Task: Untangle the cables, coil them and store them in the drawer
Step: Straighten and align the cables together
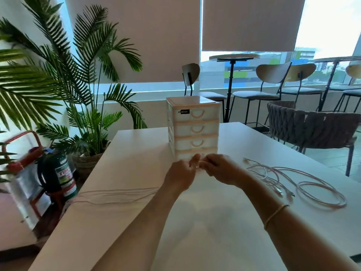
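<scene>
White table [195, 222] before bright windows, palm and chairs behind. Fingers of left hand [180, 173] and right hand [218, 170] curled, knuckles nearly meeting, pinching a thin pale cable [117, 194] just before the drawer unit [193, 126]; exact grip blurred. Trailing leftward across the tabletop toward its left edge, long axis roughly sideways. Probably light, limp, springy; best pinched near a plug. Loosely looped cables [320, 192] lying at right, well apart from the hands. All drawers apparently shut.
</scene>
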Action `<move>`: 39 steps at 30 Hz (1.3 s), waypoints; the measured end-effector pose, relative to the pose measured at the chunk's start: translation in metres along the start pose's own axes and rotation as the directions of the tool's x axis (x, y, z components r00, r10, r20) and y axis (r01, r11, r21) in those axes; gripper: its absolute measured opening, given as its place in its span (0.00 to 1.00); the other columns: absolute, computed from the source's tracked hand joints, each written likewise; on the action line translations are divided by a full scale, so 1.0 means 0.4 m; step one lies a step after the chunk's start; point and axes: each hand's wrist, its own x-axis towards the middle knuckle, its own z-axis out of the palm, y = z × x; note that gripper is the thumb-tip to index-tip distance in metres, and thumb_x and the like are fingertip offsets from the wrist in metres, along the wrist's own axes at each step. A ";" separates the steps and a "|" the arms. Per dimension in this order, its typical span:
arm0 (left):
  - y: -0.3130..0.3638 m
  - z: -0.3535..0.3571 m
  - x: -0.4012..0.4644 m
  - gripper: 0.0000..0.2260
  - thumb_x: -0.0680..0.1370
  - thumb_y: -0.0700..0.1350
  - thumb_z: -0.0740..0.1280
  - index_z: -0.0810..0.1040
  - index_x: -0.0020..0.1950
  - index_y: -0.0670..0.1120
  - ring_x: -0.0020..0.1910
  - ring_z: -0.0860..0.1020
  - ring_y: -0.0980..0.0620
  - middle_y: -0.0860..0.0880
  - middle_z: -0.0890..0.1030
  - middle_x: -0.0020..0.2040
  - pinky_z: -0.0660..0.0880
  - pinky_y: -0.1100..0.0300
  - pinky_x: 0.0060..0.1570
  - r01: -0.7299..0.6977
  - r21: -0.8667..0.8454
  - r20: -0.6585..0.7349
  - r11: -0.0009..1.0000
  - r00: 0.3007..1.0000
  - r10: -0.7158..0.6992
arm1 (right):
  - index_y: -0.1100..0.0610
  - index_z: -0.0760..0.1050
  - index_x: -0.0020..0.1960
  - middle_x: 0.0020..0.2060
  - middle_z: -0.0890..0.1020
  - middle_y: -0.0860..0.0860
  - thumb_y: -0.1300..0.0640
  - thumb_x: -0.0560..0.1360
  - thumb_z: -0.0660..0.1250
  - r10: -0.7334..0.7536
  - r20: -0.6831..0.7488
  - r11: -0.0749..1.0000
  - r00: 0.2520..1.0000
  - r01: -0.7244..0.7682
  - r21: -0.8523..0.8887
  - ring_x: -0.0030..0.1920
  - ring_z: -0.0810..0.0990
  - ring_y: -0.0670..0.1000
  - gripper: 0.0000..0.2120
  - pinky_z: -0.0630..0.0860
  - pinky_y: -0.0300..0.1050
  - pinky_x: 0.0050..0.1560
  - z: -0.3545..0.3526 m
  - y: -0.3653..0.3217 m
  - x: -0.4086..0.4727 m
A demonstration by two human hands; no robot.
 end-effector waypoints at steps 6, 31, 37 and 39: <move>-0.040 -0.007 -0.013 0.26 0.79 0.59 0.51 0.79 0.57 0.41 0.54 0.78 0.37 0.36 0.81 0.51 0.73 0.50 0.50 -0.059 0.291 -0.111 0.955 0.989 0.095 | 0.56 0.71 0.38 0.31 0.77 0.47 0.61 0.78 0.58 0.107 0.284 0.993 0.953 -0.119 0.026 0.26 0.71 0.46 0.11 0.65 0.35 0.28 -0.042 0.045 -0.024; -0.132 -0.058 0.000 0.24 0.81 0.55 0.50 0.78 0.57 0.40 0.55 0.76 0.33 0.33 0.80 0.52 0.72 0.47 0.53 0.159 0.118 -0.315 0.980 0.942 -0.115 | 0.49 0.74 0.57 0.62 0.71 0.51 0.57 0.75 0.57 0.520 -0.096 0.479 0.849 -0.382 -0.790 0.66 0.63 0.55 0.13 0.62 0.63 0.64 -0.174 0.248 -0.049; -0.138 -0.057 0.006 0.25 0.81 0.55 0.50 0.79 0.56 0.39 0.54 0.76 0.34 0.33 0.80 0.51 0.72 0.47 0.52 0.156 0.084 -0.327 0.984 0.937 -0.121 | 0.58 0.69 0.64 0.67 0.66 0.58 0.60 0.76 0.57 0.597 -0.409 0.387 0.690 -0.694 -0.607 0.67 0.63 0.60 0.17 0.64 0.59 0.65 -0.205 0.271 -0.066; -0.127 -0.046 0.004 0.24 0.81 0.55 0.51 0.79 0.56 0.40 0.54 0.76 0.33 0.33 0.80 0.50 0.73 0.47 0.52 0.128 0.089 -0.313 0.988 0.945 -0.094 | 0.59 0.70 0.63 0.64 0.67 0.61 0.62 0.76 0.55 0.529 -0.487 0.482 0.695 -0.718 -0.502 0.63 0.65 0.60 0.16 0.65 0.57 0.64 -0.186 0.243 -0.046</move>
